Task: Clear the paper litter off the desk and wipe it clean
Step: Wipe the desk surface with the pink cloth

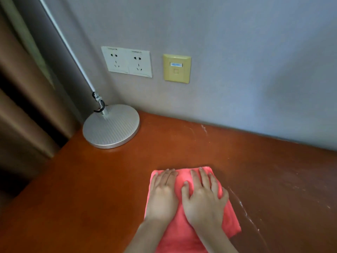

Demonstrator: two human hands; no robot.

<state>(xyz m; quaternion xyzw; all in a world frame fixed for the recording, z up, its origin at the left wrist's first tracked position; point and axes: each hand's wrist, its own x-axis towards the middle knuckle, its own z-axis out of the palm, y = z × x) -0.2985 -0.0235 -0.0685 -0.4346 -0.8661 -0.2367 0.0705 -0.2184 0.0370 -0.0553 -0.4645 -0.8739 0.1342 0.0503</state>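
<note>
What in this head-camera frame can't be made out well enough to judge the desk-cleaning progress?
- Desk: its near, left and right parts are cut off by the frame edges, so paper litter there can't be ruled out.
- Pink cloth: the surface beneath it is hidden; the left hand and right hand lie flat on it.
- Lamp: head cut off at the top edge.
- Socket plate print: too small to read.

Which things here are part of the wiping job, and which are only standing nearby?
Job:
- pink cloth
- left hand and right hand, both pressing flat on it
- desk

Nearby:
- lamp base
- wall sockets
- yellow wall plate
</note>
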